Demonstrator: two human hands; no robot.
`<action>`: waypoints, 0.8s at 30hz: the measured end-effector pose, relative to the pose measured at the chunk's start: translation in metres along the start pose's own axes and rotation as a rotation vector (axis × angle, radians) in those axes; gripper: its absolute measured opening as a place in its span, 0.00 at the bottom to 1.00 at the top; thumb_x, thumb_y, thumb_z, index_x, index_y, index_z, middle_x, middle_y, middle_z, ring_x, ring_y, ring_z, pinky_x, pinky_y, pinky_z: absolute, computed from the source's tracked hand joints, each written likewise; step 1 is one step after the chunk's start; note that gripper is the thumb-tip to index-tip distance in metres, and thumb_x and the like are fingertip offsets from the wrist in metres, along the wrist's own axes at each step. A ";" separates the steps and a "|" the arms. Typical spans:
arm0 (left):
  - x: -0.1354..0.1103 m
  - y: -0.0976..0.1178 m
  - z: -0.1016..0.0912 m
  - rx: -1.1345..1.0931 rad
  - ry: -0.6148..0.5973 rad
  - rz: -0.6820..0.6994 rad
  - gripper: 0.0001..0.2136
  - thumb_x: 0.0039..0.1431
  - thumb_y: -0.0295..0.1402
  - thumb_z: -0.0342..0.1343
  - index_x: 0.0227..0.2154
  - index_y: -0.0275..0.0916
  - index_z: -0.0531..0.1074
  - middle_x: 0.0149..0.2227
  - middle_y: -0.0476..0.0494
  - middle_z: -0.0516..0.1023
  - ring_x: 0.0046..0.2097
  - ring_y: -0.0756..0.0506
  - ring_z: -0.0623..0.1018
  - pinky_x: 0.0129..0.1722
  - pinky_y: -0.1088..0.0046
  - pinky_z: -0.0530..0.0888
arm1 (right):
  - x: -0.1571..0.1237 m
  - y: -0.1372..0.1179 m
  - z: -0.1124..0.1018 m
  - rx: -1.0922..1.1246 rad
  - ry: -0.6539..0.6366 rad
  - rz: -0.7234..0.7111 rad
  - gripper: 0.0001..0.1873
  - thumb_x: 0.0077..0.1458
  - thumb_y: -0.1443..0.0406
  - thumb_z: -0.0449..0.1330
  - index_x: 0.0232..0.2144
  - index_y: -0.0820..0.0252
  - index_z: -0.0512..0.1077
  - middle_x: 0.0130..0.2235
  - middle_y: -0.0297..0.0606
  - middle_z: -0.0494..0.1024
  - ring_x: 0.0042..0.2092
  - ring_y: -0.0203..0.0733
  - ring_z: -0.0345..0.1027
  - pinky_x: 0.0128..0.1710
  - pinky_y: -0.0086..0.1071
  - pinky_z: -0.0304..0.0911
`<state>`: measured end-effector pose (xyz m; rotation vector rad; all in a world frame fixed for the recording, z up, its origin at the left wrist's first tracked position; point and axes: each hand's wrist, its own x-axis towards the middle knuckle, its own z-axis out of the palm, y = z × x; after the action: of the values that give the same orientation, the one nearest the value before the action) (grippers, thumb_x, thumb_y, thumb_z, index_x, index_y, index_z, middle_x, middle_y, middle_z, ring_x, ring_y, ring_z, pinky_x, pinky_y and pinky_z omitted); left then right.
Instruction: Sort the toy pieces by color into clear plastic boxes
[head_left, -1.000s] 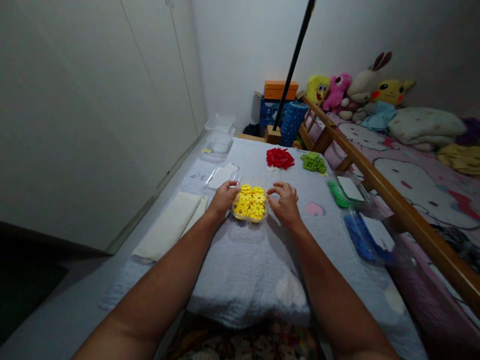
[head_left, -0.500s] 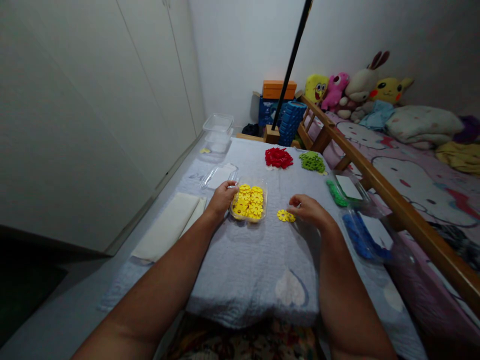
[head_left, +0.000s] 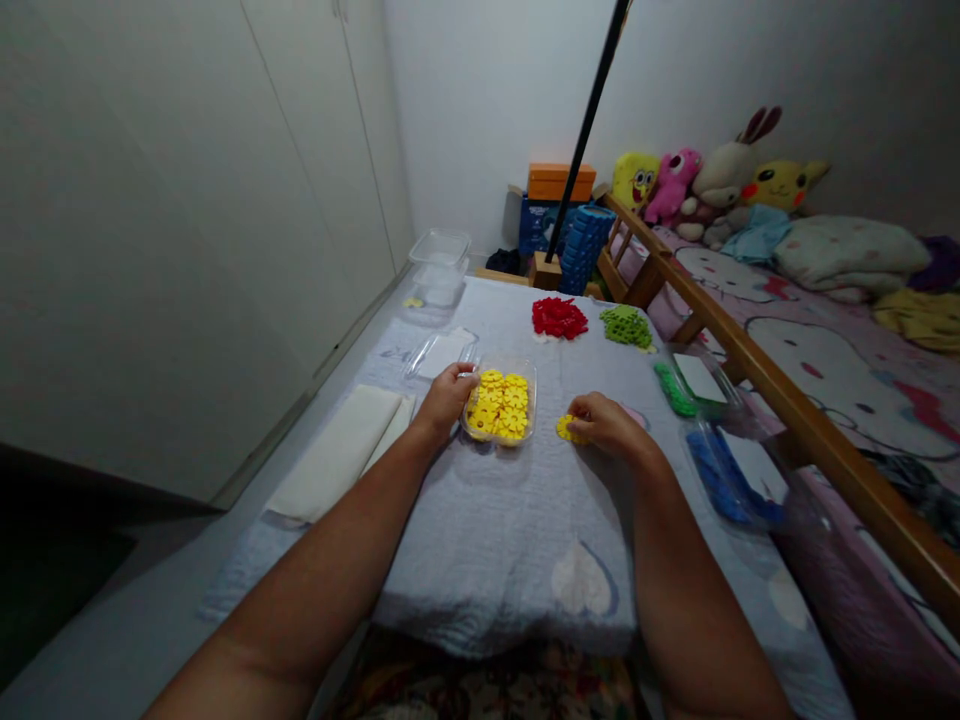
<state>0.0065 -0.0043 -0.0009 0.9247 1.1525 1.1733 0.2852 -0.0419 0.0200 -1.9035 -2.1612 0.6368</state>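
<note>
A clear plastic box (head_left: 534, 400) stands mid-table, filled with rows of yellow flower-shaped plastic pieces (head_left: 513, 400). My left hand (head_left: 448, 398) grips its left rim, thumb and fingers closed on the wall. To the right of the box, my right hand (head_left: 604, 420) is low over the cloth with its fingers closed on a yellow flower-shaped piece (head_left: 564, 428). The hand partly covers that piece, and anything under the fingers is hidden. Behind my left hand lies a clear lid with a white label (head_left: 444, 355).
Farther back are a red pile of pieces (head_left: 559, 318) and a light green pile (head_left: 626, 326). Boxes of green pieces (head_left: 694, 382) and blue pieces (head_left: 731, 472) line the right side. Stacked clear boxes (head_left: 439, 265) stand back left; a folded cream cloth (head_left: 337, 455) lies left. A wooden bed rail (head_left: 795, 400) borders the right.
My right hand has moved slightly left and its fingers have come down over the yellow flower-shaped pieces, covering more of them. My left hand stays on the box.
</note>
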 end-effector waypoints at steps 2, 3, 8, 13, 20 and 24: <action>0.000 0.000 0.000 0.009 0.006 0.009 0.20 0.42 0.37 0.61 0.40 0.39 0.71 0.29 0.49 0.78 0.29 0.47 0.77 0.31 0.72 0.72 | 0.001 -0.001 -0.002 0.108 0.019 0.012 0.06 0.53 0.66 0.60 0.31 0.61 0.77 0.33 0.37 0.78 0.33 0.39 0.69 0.33 0.30 0.58; 0.000 0.000 0.000 0.013 0.008 0.012 0.20 0.42 0.37 0.61 0.41 0.39 0.71 0.29 0.49 0.78 0.29 0.46 0.77 0.31 0.72 0.72 | 0.001 -0.002 -0.003 0.172 0.035 0.010 0.06 0.53 0.65 0.60 0.30 0.60 0.76 0.31 0.36 0.77 0.32 0.39 0.68 0.32 0.30 0.58; 0.000 0.000 0.000 -0.008 0.002 0.004 0.20 0.42 0.37 0.62 0.41 0.38 0.70 0.31 0.48 0.79 0.31 0.45 0.79 0.32 0.71 0.73 | 0.007 -0.021 -0.008 0.393 0.226 -0.073 0.09 0.54 0.59 0.61 0.29 0.59 0.75 0.29 0.35 0.77 0.32 0.40 0.69 0.33 0.31 0.61; 0.000 0.001 0.001 -0.012 0.012 0.013 0.19 0.42 0.36 0.63 0.40 0.38 0.71 0.31 0.48 0.79 0.30 0.47 0.78 0.31 0.71 0.74 | 0.020 -0.063 -0.006 0.400 0.246 -0.166 0.09 0.53 0.65 0.60 0.38 0.58 0.76 0.29 0.32 0.78 0.32 0.38 0.69 0.34 0.29 0.61; 0.001 -0.001 -0.001 -0.045 -0.020 0.009 0.21 0.42 0.36 0.63 0.41 0.38 0.70 0.30 0.49 0.78 0.29 0.47 0.77 0.31 0.71 0.73 | 0.040 -0.113 0.008 0.087 0.206 -0.170 0.05 0.55 0.70 0.61 0.35 0.57 0.75 0.34 0.35 0.81 0.34 0.39 0.70 0.35 0.30 0.58; 0.004 -0.004 -0.003 -0.031 -0.020 0.029 0.19 0.43 0.36 0.62 0.41 0.38 0.71 0.29 0.49 0.78 0.28 0.47 0.77 0.30 0.72 0.72 | 0.046 -0.127 0.017 -0.065 0.213 -0.119 0.06 0.58 0.68 0.61 0.38 0.56 0.77 0.40 0.40 0.84 0.41 0.44 0.73 0.42 0.34 0.60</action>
<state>0.0049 -0.0013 -0.0063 0.9306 1.1052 1.1990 0.1573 -0.0108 0.0544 -1.7665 -2.1616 0.3295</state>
